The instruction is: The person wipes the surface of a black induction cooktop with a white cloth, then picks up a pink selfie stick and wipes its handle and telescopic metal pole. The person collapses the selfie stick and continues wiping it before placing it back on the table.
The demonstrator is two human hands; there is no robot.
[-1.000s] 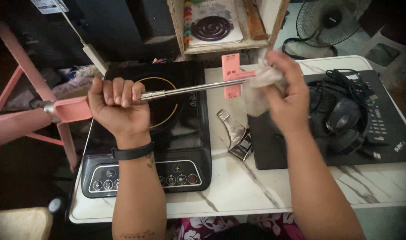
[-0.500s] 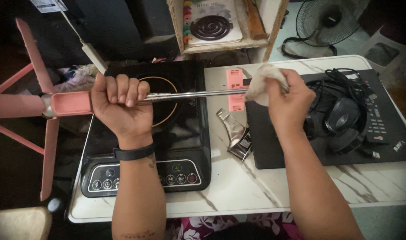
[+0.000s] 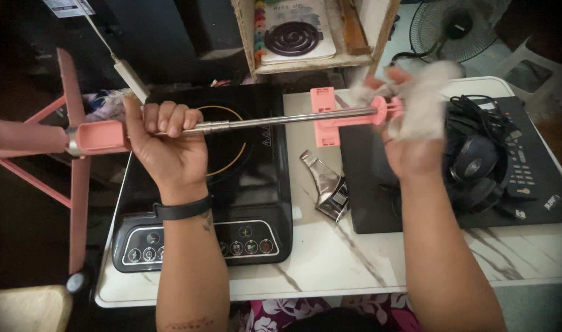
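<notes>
I see a long stick (image 3: 281, 118) held flat above the table (image 3: 355, 258). Its middle is a thin, shiny metal rod. Its handle end is smooth pink plastic, and pink legs (image 3: 72, 160) fan out past the table's left edge. A flat pink clamp (image 3: 323, 117) sits on the rod over the table's back edge.

My left hand (image 3: 167, 144) is shut tight around the stick where pink meets metal. My right hand (image 3: 410, 132) is at the stick's other end, closed on a soft, pale, crumpled cloth (image 3: 425, 101) pressed against the pink tip. It looks blurry there.

Under the rod, at the table's left side, lies a flat, glossy black cooktop (image 3: 232, 197). A shiny crumpled wrapper (image 3: 327, 184) lies near the middle. On the right sits a black laptop (image 3: 527, 184) with round black headphones (image 3: 478, 166) on it.
</notes>
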